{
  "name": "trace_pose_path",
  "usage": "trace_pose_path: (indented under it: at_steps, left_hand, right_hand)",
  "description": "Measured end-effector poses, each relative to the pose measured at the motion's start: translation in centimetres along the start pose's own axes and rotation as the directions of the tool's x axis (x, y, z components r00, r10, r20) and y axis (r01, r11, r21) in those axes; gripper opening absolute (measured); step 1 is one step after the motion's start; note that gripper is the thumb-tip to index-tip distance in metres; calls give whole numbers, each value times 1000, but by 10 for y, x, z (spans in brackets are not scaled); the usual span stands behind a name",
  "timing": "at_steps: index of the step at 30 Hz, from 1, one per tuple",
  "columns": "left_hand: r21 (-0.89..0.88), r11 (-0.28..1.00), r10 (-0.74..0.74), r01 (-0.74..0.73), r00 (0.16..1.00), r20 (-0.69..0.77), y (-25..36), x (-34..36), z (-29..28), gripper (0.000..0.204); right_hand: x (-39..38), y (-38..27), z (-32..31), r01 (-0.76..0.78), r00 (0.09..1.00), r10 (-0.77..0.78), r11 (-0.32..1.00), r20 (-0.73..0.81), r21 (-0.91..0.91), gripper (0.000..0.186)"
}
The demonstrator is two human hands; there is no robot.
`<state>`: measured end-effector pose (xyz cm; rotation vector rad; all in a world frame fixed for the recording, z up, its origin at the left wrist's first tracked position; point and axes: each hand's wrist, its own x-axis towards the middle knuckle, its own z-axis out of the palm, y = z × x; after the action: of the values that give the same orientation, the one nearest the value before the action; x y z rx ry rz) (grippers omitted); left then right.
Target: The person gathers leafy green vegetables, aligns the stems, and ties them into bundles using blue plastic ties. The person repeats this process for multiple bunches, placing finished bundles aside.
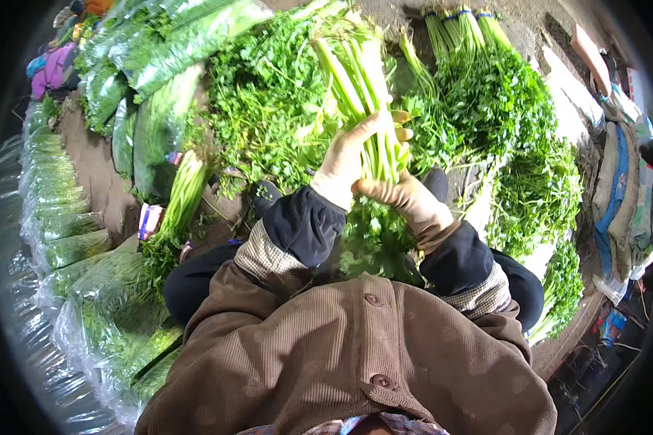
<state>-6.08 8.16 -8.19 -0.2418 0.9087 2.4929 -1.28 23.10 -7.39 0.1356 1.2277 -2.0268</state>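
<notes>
A bunch of celery (355, 72) is held up in front of me, its pale root ends pointing away and its leaves hanging down toward my lap. My left hand (346, 159), in a pale glove, wraps round the stalks from the left at mid-length. Lower down, my right hand (410, 201), also gloved, closes round the same stalks near the leaves. Loose leafy celery (261, 94) lies in a heap just beyond my left hand. Beyond the right one lie tied celery bunches (479, 80) with blue bands at their stalk ends.
Plastic-wrapped greens (174, 58) are stacked at the far left. A row of bagged bunches (69, 210) runs down the left side. One tied bunch (185, 185) leans near my left knee. Folded sacks (620, 196) stand at the right, past more celery (537, 188).
</notes>
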Motion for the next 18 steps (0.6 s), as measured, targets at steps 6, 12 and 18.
trace_pose_path:
  at_steps: [6,12,18]
  left_hand:
    - [-71,880,453,-469,876,-165,79,-14,15,45]
    - [132,876,477,-463,874,-95,157,-18,15,34]
    - [701,221,893,-679,429,135,232,-52,81,36]
  right_hand:
    - [-48,-24,15,-93,984,100,994,146,-57,42]
    - [-93,-34,10,-97,984,120,981,133,-168,41]
    - [-131,-30,-3,-91,988,114,974,106,-207,33]
